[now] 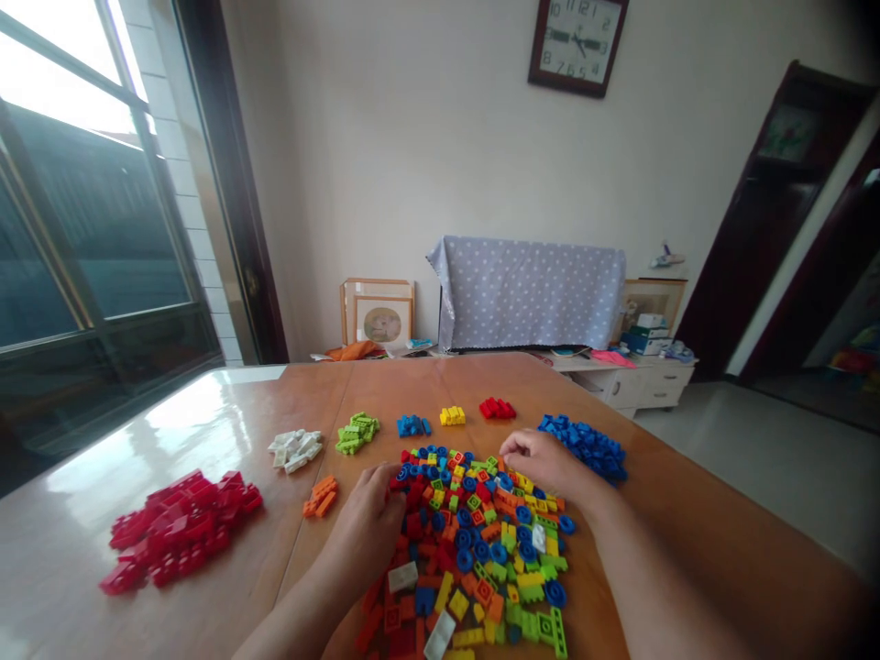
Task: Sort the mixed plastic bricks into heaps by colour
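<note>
A mixed pile of toy building bricks [474, 529] lies in front of me, in red, orange, yellow, green, blue and white, with blue round pieces among them. My left hand [371, 513] is at the pile's left edge by some red bricks. Its fingers are curled and their tips mostly hidden, so what they hold cannot be made out. At the far right edge of the pile is my right hand [540, 460], its fingers bent and drawn together over the bricks. Anything between those fingertips is too small or covered to name.
Sorted heaps ring the pile: red bricks [182, 527], orange bricks [320, 496], white bricks [295, 449], green bricks [357, 432], light blue bricks [412, 425], yellow bricks [452, 416], small red bricks [497, 408] and dark blue bricks [584, 447]. All rest on a wooden table [289, 394].
</note>
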`<control>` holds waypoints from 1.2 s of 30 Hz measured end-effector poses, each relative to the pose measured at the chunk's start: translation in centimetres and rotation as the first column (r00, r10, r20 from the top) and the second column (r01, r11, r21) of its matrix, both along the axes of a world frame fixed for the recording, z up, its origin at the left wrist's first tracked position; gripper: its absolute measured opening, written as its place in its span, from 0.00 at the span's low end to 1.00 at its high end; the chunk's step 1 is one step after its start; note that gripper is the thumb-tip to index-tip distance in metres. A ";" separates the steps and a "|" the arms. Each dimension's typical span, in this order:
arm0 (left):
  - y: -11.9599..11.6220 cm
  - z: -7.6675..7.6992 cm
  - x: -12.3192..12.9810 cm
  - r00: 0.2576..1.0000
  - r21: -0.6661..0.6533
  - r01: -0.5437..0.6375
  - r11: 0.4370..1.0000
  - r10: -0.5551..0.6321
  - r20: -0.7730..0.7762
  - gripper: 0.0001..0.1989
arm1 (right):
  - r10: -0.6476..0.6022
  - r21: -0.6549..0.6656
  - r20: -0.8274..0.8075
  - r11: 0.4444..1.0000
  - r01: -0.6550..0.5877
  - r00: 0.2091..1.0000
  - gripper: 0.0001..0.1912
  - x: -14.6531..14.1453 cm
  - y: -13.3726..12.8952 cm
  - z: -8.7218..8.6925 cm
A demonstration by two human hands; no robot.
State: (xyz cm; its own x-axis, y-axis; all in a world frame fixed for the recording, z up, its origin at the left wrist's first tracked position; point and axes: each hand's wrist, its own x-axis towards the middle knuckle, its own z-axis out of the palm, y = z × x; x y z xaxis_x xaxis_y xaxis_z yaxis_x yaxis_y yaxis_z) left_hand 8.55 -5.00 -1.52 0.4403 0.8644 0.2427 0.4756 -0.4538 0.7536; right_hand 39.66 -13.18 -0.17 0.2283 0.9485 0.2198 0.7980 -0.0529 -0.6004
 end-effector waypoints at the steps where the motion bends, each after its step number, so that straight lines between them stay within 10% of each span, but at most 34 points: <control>1: -0.1 0.0 0.1 1.000 -0.021 0.010 1.000 -0.010 -0.023 0.21 | 0.039 -0.020 0.004 0.999 -0.039 0.999 0.09 -0.5 -0.1 0.1; 8: -0.9 0.3 0.4 0.981 -0.031 0.087 0.996 -0.091 -0.173 0.26 | 0.192 -0.123 0.102 0.976 -0.179 0.976 0.20 -3.4 -0.7 1.1; 36: -4.2 3.1 0.2 0.833 0.091 0.528 0.845 -0.494 -0.248 0.19 | 0.220 -0.036 0.129 0.975 -0.218 0.967 0.10 -6.0 -0.7 1.6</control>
State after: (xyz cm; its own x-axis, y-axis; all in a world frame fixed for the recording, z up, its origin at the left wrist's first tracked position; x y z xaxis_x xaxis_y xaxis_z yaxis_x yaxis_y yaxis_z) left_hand 8.73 -9.22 1.57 0.8630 0.4624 0.2038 0.2809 -0.7742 0.5672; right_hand 33.65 -13.88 1.42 -0.0151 0.9768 0.2134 0.8634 0.1204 -0.4900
